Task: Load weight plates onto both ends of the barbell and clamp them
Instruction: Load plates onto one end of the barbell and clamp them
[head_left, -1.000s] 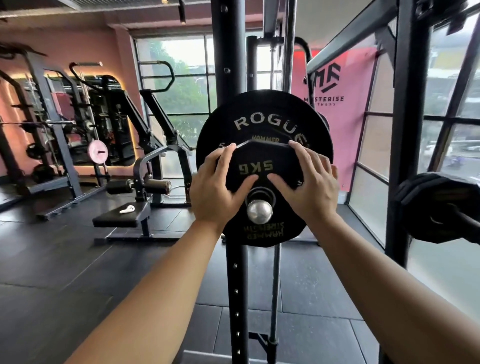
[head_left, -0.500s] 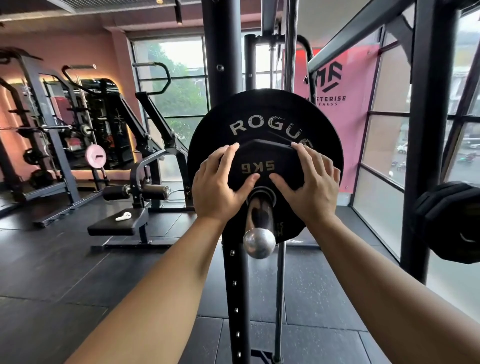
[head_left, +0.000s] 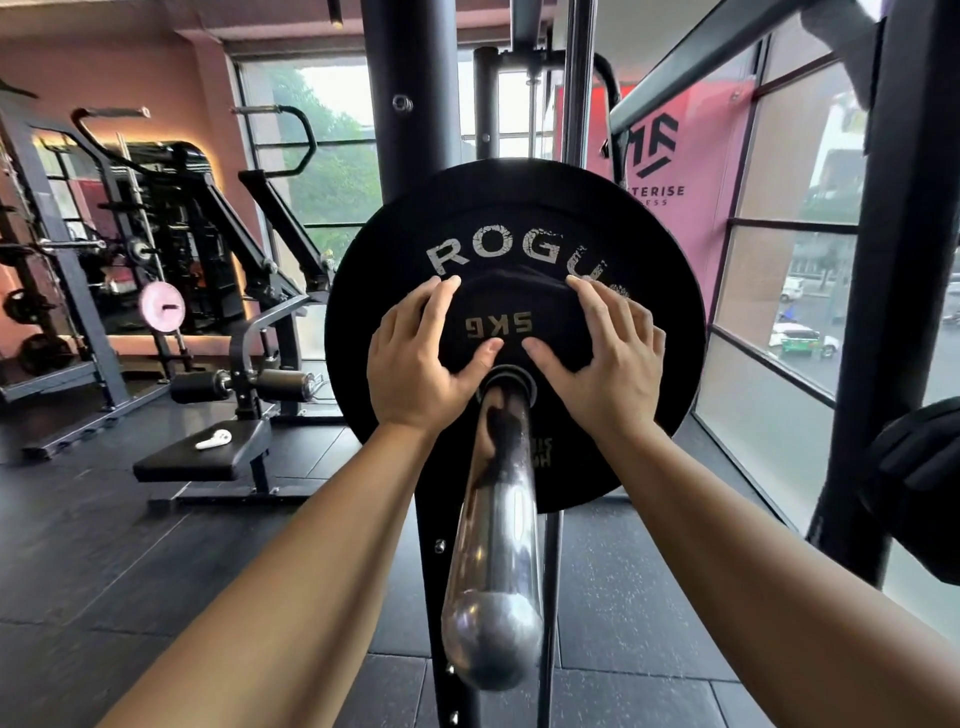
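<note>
The big black Rogue plate (head_left: 519, 228) hangs on the barbell sleeve (head_left: 498, 519), whose chrome end juts out toward six o'clock. Against its face sits the small 5 kg plate (head_left: 498, 304), threaded on the same sleeve. The left hand (head_left: 415, 364) presses it at about ten o'clock of the bore and the right hand (head_left: 602, 364) at two o'clock. Both have fingers spread and fairly straight, tips at the plate's upper edge. I'd call this the seating push on this end. No collar shows, so next a clamp needs fetching and sliding up tight.
</note>
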